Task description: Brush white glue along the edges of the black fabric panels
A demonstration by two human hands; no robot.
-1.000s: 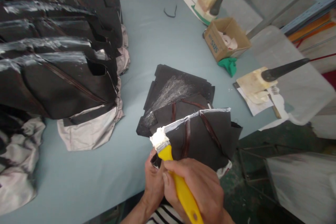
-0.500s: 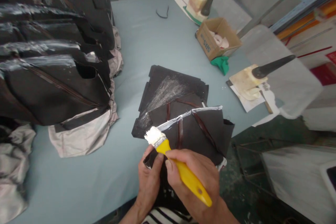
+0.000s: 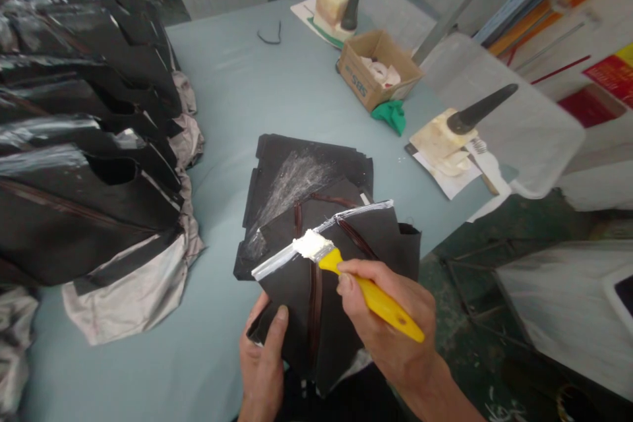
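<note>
My right hand (image 3: 390, 316) grips a yellow-handled brush (image 3: 383, 303). White paste covers its bristles, which touch the upper edge of a black sewn piece (image 3: 341, 303) with dark brown seams. A strip of white paste (image 3: 277, 259) runs along that edge on both sides of the bristles. Low on the piece's left side, my left hand (image 3: 267, 343) pinches it between thumb and fingers. Under its far part lies a dark board (image 3: 316, 158) with pale smears. The lower end of the piece is partly hidden by my right hand.
Several black pieces with pale cloth (image 3: 133, 297) and white-smeared edges overlap at left. At right are a cardboard box (image 3: 366, 72), green cloth (image 3: 390, 117), two cream blocks with dark cones, one being this block (image 3: 435, 135), a white fork (image 3: 484, 155) and clear plastic bins (image 3: 524, 125).
The brush has moved right and slightly up along the edge, from its left end toward the middle. White paste now shows on the left end. The camera view has shifted.
</note>
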